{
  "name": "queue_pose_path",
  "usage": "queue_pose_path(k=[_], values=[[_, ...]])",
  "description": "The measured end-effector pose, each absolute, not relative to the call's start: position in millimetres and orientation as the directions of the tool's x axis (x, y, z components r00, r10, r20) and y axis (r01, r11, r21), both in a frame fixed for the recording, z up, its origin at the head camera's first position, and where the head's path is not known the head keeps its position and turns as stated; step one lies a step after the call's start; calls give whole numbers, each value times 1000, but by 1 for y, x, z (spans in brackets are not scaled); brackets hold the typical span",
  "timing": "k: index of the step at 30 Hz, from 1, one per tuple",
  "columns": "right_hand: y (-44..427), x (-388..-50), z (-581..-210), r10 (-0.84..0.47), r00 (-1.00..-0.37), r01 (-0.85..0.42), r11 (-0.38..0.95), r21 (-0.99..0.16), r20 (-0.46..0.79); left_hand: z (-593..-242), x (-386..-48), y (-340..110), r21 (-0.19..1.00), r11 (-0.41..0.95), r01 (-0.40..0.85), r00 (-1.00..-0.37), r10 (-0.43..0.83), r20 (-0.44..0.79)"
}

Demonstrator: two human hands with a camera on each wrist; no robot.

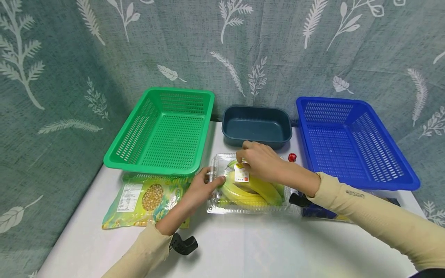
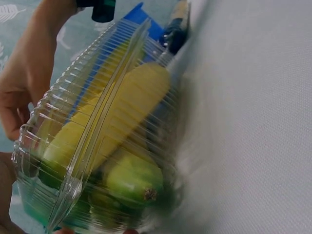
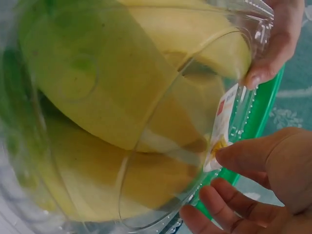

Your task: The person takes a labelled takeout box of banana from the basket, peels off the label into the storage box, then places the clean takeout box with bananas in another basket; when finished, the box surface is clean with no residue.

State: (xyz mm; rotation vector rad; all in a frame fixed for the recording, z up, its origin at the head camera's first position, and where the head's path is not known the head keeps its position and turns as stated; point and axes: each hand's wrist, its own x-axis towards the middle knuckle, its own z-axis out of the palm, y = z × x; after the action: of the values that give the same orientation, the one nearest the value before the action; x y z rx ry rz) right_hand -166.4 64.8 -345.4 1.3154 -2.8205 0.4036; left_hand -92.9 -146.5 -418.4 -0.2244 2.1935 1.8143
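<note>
Left hand (image 1: pixel 201 188) pinches one clear box (image 1: pixel 222 209) by its left side; right hand (image 1: pixel 262 161), fingers half-curled, thumb at one label (image 1: pixel 241 175), hold uncertain; box beneath fingers, on bench (image 1: pixel 236 247), long axis left–right; beyond, one tub (image 1: pixel 257 131), two baskets (image 1: pixel 156 169).

From the head, the surface (image 1: pixel 240 247) is seen from high up, forward and down, with the leafy cloth (image 1: pixel 194 42) behind. From the left wrist, the clear box (image 1: pixel 222 209) is seen low and close in a tilted picture, facing toward the blue basket (image 1: pixel 333 101). From the right wrist, the clear box is seen closest, facing toward the green basket (image 1: pixel 149 167). The clear box is shared by all three views.
</note>
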Motion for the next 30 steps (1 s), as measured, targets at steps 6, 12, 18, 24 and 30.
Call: queue_pose_path(k=[6,12,18,24,30], values=[[63,-167,-345,-752,-638,-762,582,-285,169,-419,-93,-146,936,205,-286,-951,59,-304],[67,-167,-336,-755,-631,-744,521,-419,181,-419,-93,-146,936,201,-289,-951,55,-305],[75,-164,-327,-746,-640,-713,490,-501,181,-418,-93,-147,934,208,-291,-950,54,-308],[84,-157,-317,-742,-640,-716,484,-503,198,-419,-94,-146,930,216,-298,-948,44,-314],[95,-148,-307,-734,-641,-725,482,-492,226,-420,-94,-147,926,224,-303,-947,40,-319]])
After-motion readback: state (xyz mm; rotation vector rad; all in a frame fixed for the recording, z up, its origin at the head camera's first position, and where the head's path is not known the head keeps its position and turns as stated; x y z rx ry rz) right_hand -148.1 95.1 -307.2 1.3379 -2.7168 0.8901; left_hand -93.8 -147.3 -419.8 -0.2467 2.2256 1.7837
